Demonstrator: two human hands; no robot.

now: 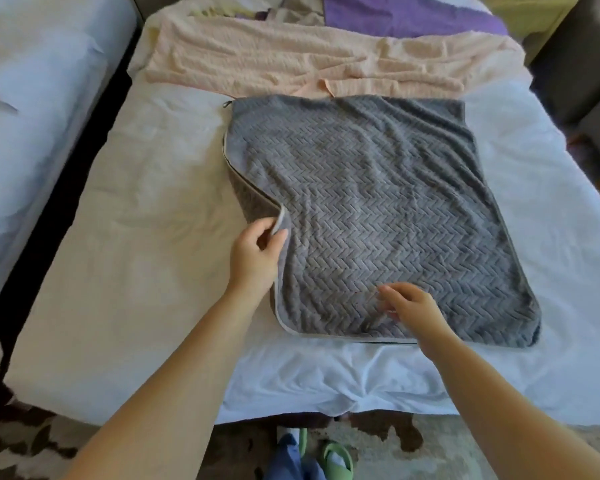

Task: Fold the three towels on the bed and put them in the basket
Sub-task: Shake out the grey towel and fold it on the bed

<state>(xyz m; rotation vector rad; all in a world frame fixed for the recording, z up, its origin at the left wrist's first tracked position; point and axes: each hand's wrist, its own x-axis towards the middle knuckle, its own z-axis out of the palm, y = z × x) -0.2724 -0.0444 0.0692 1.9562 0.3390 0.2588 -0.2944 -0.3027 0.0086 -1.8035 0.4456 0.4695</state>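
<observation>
Evidently soft, limp and light, the grey towel (378,202) lies flat on the bed (146,258), best taken at its left hem, which the left hand (255,252) pinches while the right hand (411,306), fingers loosely spread, sits over its near edge.

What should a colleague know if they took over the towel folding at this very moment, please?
Left hand pinches the lifted left edge of the grey towel. Right hand rests open on it near the front edge.
The grey towel lies on the bed; the peach towel lies rumpled behind it, with a purple cloth beyond. The basket is not in view.
Done: no towel fully folded.
Left: finish the grey towel, fold the others, put all in the basket.
</observation>
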